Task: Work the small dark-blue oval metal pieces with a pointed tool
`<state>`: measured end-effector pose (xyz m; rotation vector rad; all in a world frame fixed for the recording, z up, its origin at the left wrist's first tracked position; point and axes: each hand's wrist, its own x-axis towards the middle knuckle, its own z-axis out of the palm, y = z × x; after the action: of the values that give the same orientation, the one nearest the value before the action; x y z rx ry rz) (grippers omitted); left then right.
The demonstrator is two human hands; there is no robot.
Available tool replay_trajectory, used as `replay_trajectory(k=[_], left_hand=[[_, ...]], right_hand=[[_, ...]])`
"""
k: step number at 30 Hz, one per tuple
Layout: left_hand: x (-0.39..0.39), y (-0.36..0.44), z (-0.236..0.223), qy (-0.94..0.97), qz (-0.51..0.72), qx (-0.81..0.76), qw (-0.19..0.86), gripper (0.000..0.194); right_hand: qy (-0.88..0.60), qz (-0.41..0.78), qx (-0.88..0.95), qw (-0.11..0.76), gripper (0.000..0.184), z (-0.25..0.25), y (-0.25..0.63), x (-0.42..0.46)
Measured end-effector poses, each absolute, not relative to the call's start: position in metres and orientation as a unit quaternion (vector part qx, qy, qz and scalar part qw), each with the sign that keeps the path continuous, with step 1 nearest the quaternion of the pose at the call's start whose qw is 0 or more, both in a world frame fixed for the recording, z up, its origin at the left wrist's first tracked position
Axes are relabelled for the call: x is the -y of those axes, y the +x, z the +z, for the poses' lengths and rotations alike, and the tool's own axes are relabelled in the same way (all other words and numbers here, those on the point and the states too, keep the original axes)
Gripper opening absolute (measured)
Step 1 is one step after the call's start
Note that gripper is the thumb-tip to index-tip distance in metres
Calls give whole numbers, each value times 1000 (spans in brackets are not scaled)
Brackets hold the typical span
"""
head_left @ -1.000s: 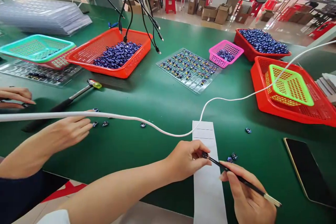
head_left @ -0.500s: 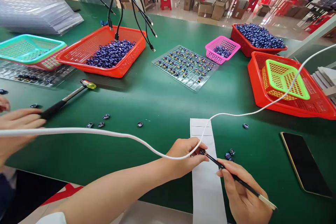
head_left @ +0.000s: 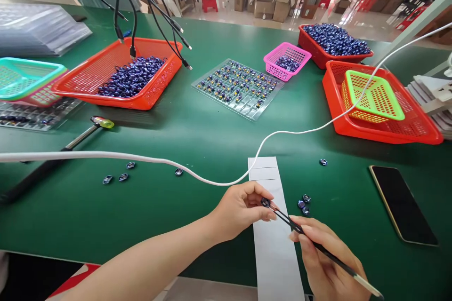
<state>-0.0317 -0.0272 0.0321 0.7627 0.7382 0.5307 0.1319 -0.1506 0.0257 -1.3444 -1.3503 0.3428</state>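
My left hand [head_left: 243, 209] pinches a small dark blue part [head_left: 265, 202] between thumb and fingertips, above a white paper strip [head_left: 273, 235] on the green table [head_left: 197, 131]. My right hand [head_left: 326, 263] grips black tweezers [head_left: 318, 246] like a pen, with their tip touching the part. Three more small blue parts [head_left: 303, 203] lie just right of the strip. A white cable [head_left: 197, 174] sags across the table just beyond my left hand.
A black phone [head_left: 402, 204] lies at the right. Red baskets [head_left: 116, 75] of blue parts, a pink basket [head_left: 286, 60], a clear tray of parts [head_left: 238, 87], a green basket inside a red one [head_left: 374, 99] and a hammer [head_left: 70, 143] stand farther back. Loose parts [head_left: 123, 176] lie at the left.
Another person's hands at the left edge have withdrawn out of view. The view has shifted; my hands stay together over the strip with the tweezers at the part.
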Motion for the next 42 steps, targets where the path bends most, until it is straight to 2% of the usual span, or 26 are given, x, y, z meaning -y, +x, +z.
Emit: replay_trajectory(k=[7,27,36,42], left_hand=[[26,-32,39,325,245,-327,853,39],[30,-34,35,340,235,-295,862,36],[33,-36,27,498,251,-341,757,33],[32,-38,26,620,267,-347,651,21]], right_hand=[[-606,127,473,627,14,36,123,146],[-619,130,420,651,7,42,114,144],[-604,132,495,610,14,37,124,147],[-598,145,552,563,24,33,127,148]])
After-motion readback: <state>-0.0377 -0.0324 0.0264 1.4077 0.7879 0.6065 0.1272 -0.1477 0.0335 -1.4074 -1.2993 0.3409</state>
